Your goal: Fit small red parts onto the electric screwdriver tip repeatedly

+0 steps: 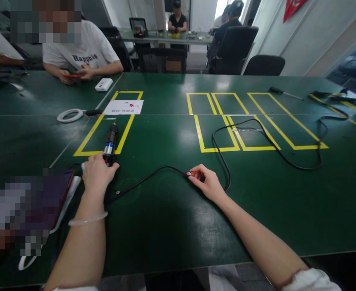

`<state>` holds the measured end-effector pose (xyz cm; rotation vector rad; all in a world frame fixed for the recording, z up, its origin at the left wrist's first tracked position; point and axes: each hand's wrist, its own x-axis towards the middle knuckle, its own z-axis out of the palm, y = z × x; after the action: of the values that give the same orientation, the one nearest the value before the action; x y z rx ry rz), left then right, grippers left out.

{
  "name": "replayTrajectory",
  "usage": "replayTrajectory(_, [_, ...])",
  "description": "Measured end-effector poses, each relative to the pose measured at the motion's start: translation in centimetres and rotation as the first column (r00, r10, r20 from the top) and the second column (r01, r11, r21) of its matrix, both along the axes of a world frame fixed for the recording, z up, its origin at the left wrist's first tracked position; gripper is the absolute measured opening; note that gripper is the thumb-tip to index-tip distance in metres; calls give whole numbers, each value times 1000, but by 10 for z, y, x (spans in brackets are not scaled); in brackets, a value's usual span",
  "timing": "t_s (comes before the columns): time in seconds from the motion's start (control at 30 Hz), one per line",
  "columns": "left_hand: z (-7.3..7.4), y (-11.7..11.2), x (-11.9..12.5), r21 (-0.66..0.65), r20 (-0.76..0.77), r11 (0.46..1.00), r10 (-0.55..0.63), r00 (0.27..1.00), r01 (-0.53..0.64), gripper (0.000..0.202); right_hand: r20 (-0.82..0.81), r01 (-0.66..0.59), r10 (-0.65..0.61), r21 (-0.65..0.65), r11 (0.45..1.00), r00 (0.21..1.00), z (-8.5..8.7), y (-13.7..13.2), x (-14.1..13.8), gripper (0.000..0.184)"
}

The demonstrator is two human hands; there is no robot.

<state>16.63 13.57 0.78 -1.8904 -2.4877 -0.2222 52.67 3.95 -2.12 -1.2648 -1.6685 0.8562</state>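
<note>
My left hand [97, 173] is closed around the lower end of a black electric screwdriver [110, 141] with a blue and silver band. The tool lies on the green table with its tip pointing away from me, inside a yellow tape outline. Over the middle of the table, my right hand [207, 182] pinches a small red connector between thumb and fingers. A black cable [153, 171] runs from the connector toward my left forearm. More black cable [214, 141] loops from beside my right hand across the tape outlines to the right.
A printed paper [124, 107], a coiled white cable [70, 116] and a white box [103, 84] lie on the far left. A screwdriver [285, 93] rests at the back right. Another person holds a phone [72, 75] across the table. A tablet-like device [55, 202] is at left.
</note>
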Motion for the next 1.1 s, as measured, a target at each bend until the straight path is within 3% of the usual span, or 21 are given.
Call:
replayTrajectory(0.17, [4, -9, 30, 3, -14, 998, -58, 998, 58, 63, 22, 13, -13, 19, 1000, 1000, 0, 1, 0, 12])
replayTrajectory(0.33, [4, -25, 73, -5, 11, 977, -213, 977, 213, 63, 45, 32, -36, 83, 996, 998, 0, 1, 0, 12])
replayTrajectory(0.5, [-4, -46, 121, 72, 116, 906, -422, 899, 416, 65, 102, 26, -34, 83, 996, 994, 1, 0, 0, 11])
replayTrajectory(0.7, [-12, -68, 170, 142, 278, 834, -550, 787, 533, 68, 184, 58, -65, 41, 997, 981, -6, 4, 4, 8])
replayTrajectory(0.9, [-19, -82, 189, 202, 397, 767, -633, 665, 610, 72, 233, 64, -67, 20, 998, 970, -8, 7, 8, 8])
replayTrajectory(1.1, [-20, -85, 189, 218, 430, 757, -641, 635, 616, 72, 298, 36, -44, 32, 999, 954, -2, 4, 7, 13])
